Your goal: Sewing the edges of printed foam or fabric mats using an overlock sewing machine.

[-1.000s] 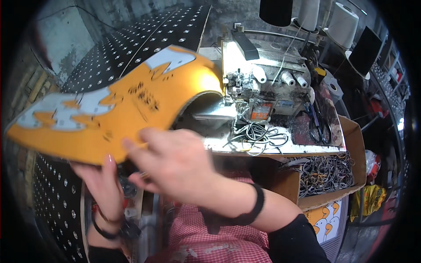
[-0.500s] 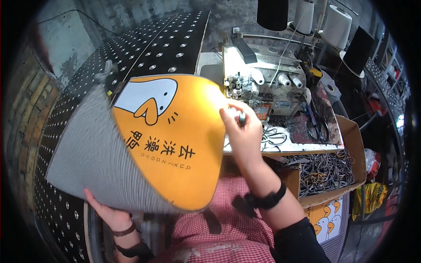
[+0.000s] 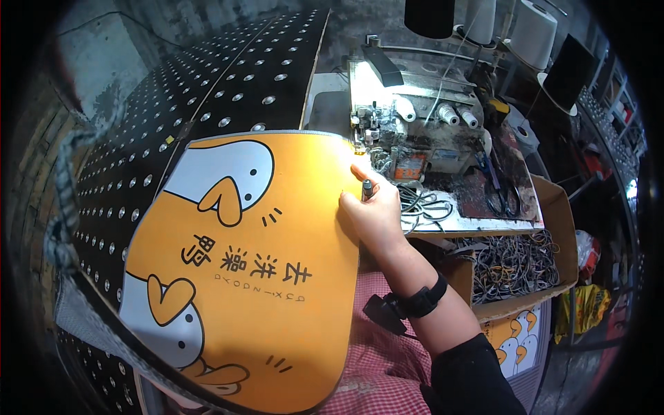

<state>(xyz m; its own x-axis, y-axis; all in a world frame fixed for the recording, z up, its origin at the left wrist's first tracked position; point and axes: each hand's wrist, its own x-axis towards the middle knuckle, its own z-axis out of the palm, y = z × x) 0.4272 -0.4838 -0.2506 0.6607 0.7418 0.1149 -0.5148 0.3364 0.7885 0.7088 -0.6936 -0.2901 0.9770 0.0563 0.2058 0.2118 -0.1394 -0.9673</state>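
A large yellow mat point(image 3: 304, 214) with cartoon ducks and dark lettering lies face up across the front of the sewing machine point(image 3: 422, 131). Its far right corner reaches the lit needle area. My right hand point(image 3: 377, 214) grips the mat's right edge, thumb on top. A small dark cylindrical thing point(image 3: 367, 188) shows between its fingers; its kind is unclear. The mat covers my left hand. Along the left, a blurred grey strip point(image 3: 61, 214) hangs in the air and runs down toward the mat's lower left edge.
A black table with metal studs point(image 3: 228, 93) stands left of the machine. Scissors point(image 3: 508, 200) and cord loops point(image 3: 425, 207) lie on the machine table. Below sits a cardboard box point(image 3: 508, 315) of cord scraps, above another duck mat point(image 3: 515, 346). Thread cones point(image 3: 532, 34) stand behind.
The folded-over grey underside has swung down and left, uncovering more printed ducks. The grey strip has moved left. My left hand has gone out of sight; my right keeps the edge.
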